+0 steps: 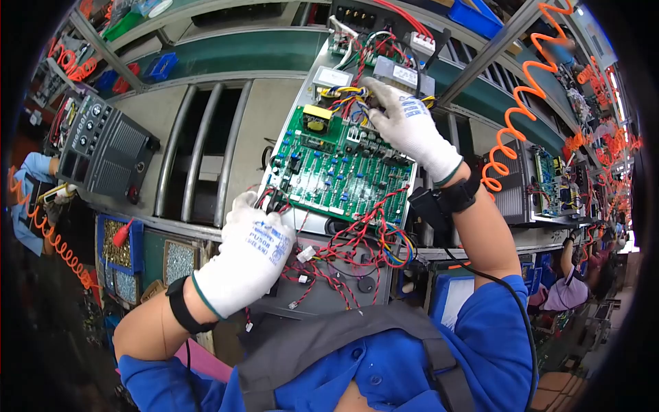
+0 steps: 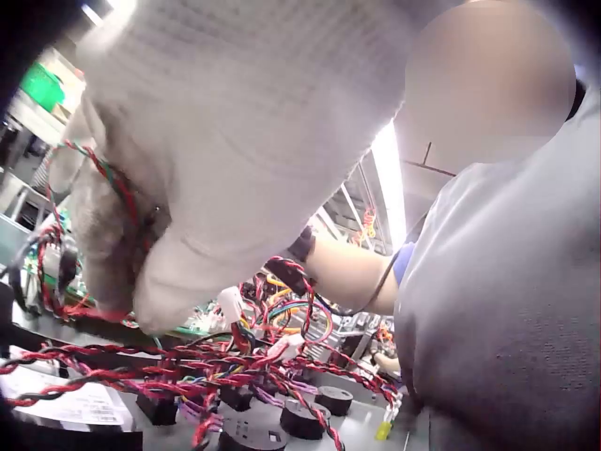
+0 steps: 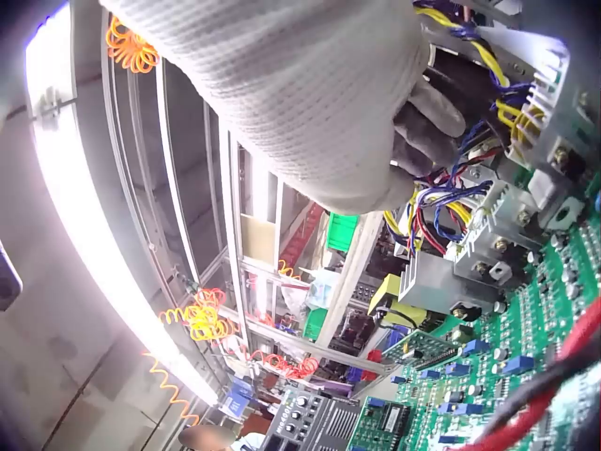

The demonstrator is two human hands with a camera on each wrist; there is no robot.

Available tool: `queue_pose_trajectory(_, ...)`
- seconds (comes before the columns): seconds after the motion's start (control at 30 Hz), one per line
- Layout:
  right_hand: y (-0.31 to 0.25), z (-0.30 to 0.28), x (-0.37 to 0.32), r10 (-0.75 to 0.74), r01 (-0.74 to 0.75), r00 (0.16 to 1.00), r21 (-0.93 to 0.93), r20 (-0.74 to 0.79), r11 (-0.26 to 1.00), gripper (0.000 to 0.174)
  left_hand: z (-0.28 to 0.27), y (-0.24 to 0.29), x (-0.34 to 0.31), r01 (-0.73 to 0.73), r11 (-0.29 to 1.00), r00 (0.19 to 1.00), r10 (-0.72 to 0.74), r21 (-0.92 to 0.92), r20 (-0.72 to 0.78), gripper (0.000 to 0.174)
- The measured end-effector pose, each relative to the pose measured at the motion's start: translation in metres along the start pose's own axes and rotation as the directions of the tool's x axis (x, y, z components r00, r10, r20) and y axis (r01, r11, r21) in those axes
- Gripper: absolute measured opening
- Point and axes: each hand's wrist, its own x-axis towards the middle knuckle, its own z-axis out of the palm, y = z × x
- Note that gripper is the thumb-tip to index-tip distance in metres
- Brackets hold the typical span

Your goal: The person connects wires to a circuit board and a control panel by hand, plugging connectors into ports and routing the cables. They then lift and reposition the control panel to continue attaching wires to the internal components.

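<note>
A green circuit board (image 1: 336, 175) lies in an open metal chassis. At its lower left corner my gloved left hand (image 1: 254, 257) pinches red and black wires (image 1: 264, 200). The left wrist view shows the glove (image 2: 216, 160) with thin red and green wires (image 2: 117, 183) between its fingers. Above the board, beside a yellow transformer (image 1: 316, 118), my gloved right hand (image 1: 412, 127) has its fingers curled round a yellow and blue wire bundle (image 1: 343, 91). In the right wrist view, the glove (image 3: 310, 103) hides part of that bundle (image 3: 441, 202).
Twisted red wires with white plugs (image 1: 306, 254) hang over a grey panel (image 1: 322, 292) near my body. A grey machine (image 1: 106, 147) stands left beyond metal rollers (image 1: 199, 151). Blue screw bins (image 1: 120, 244) sit lower left. An orange coiled hose (image 1: 511, 130) hangs at right.
</note>
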Motion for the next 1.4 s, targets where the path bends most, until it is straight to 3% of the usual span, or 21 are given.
queue_pose_trajectory(0.07, 0.001, 0.002, 0.0, 0.026, -0.026, 0.999, -0.011, 0.019, 1.0, 0.05, 0.015, -0.007, 0.008, -0.26, 0.949, 0.961, 0.272, 0.177, -0.047, 0.013)
queue_pose_trajectory(0.1, 0.004, 0.006, 0.001, 0.035, -0.034, 0.999, -0.027, 0.018, 0.999, 0.051, 0.014, -0.003, 0.014, -0.305, 0.95, 0.952, 0.302, 0.072, 0.044, 0.013)
queue_pose_trajectory(0.2, 0.001, 0.006, 0.0, 0.028, -0.018, 0.998, -0.145, 0.065, 0.989, 0.053, 0.02, 0.01, 0.026, -0.271, 0.942, 0.962, 0.259, 0.199, 0.084, 0.012)
queue_pose_trajectory(0.23, -0.015, -0.008, 0.003, 0.161, -0.122, 0.964, -0.188, 0.212, 0.975, 0.055, 0.033, -0.003, 0.024, -0.247, 0.946, 0.969, 0.237, 0.209, 0.071, 0.013)
queue_pose_trajectory(0.3, -0.015, -0.011, 0.001, 0.216, -0.171, 0.945, -0.192, 0.244, 0.966, 0.055, 0.006, 0.013, 0.018, -0.242, 0.923, 0.969, 0.214, 0.299, 0.123, 0.015)
queue_pose_trajectory(0.37, -0.007, -0.009, -0.004, 0.181, -0.146, 0.961, -0.171, 0.21, 0.974, 0.054, 0.002, 0.004, 0.005, -0.305, 0.932, 0.933, 0.252, 0.194, 0.257, 0.017)
queue_pose_trajectory(0.57, -0.008, -0.014, 0.006, 0.212, -0.22, 0.974, 0.115, 0.077, 0.969, 0.049, 0.007, 0.006, 0.009, -0.283, 0.956, 0.949, 0.291, -0.078, 0.119, 0.009)
queue_pose_trajectory(0.7, -0.016, -0.016, 0.009, 0.186, -0.203, 0.979, 0.271, 0.089, 0.941, 0.037, 0.028, -0.001, 0.007, -0.292, 0.923, 0.956, 0.275, 0.252, 0.1, 0.011)
queue_pose_trajectory(0.77, -0.022, -0.015, 0.0, 0.118, -0.114, 0.993, 0.318, 0.004, 0.941, 0.032, -0.027, 0.022, 0.01, -0.335, 0.926, 0.885, 0.246, 0.175, 0.396, 0.014)
queue_pose_trajectory(0.8, -0.027, -0.015, -0.006, 0.143, -0.15, 0.989, 0.357, 0.048, 0.922, 0.031, -0.014, 0.013, -0.002, -0.111, 0.992, 0.933, 0.127, -0.067, 0.335, 0.016)
queue_pose_trajectory(0.83, -0.038, -0.021, -0.008, 0.161, -0.183, 0.983, 0.395, 0.087, 0.9, 0.03, -0.005, 0.009, -0.006, -0.1, 0.993, 0.93, 0.115, -0.062, 0.348, 0.016)
queue_pose_trajectory(0.87, -0.056, -0.037, -0.009, 0.197, -0.281, 0.951, 0.396, 0.239, 0.874, 0.027, 0.001, 0.006, -0.009, -0.109, 0.99, 0.982, 0.094, 0.089, 0.164, 0.015)
queue_pose_trajectory(0.9, -0.051, -0.025, -0.019, 0.048, -0.09, 0.993, 0.421, 0.11, 0.903, 0.026, 0.003, 0.003, -0.011, -0.092, 0.967, 0.994, 0.101, 0.238, -0.028, 0.015)
queue_pose_trajectory(1.03, -0.089, -0.015, -0.048, -0.305, 0.032, 0.832, 0.509, 0.464, 0.86, 0.024, -0.004, -0.007, -0.009, -0.133, 0.99, 0.991, 0.134, 0.045, -0.005, 0.016)
queue_pose_trajectory(1.07, -0.098, -0.004, -0.054, -0.354, 0.111, 0.796, 0.457, 0.491, 0.883, 0.025, -0.031, 0.008, -0.001, -0.3, 0.949, 0.954, 0.297, 0.093, 0.046, 0.012)
queue_pose_trajectory(1.17, -0.117, 0.009, -0.056, -0.384, 0.221, 0.778, 0.355, 0.498, 0.908, 0.028, -0.054, 0.014, 0.002, -0.447, 0.894, 0.881, 0.444, -0.014, 0.162, 0.01)
queue_pose_trajectory(1.23, -0.125, 0.009, -0.049, -0.408, 0.288, 0.683, 0.289, 0.606, 0.913, 0.022, -0.063, 0.015, 0.002, -0.472, 0.881, 0.868, 0.471, -0.032, 0.154, 0.01)
queue_pose_trajectory(1.27, -0.132, 0.012, -0.043, -0.348, 0.329, 0.495, 0.198, 0.796, 0.923, 0.023, -0.067, 0.016, -0.001, -0.438, 0.898, 0.89, 0.44, -0.045, 0.121, 0.009)
queue_pose_trajectory(1.3, -0.136, 0.004, -0.043, -0.396, 0.316, 0.443, 0.273, 0.804, 0.908, 0.017, -0.072, 0.016, -0.003, -0.403, 0.913, 0.91, 0.407, -0.06, 0.086, 0.008)
queue_pose_trajectory(1.37, -0.135, 0.005, -0.055, -0.412, 0.293, 0.566, 0.293, 0.714, 0.91, 0.018, -0.079, 0.017, -0.008, -0.396, 0.918, 0.904, 0.391, -0.006, 0.175, 0.007)
queue_pose_trajectory(1.4, -0.133, 0.006, -0.055, -0.428, 0.274, 0.557, 0.329, 0.712, 0.904, 0.02, -0.075, 0.016, -0.012, -0.4, 0.915, 0.907, 0.389, 0.045, 0.165, 0.005)
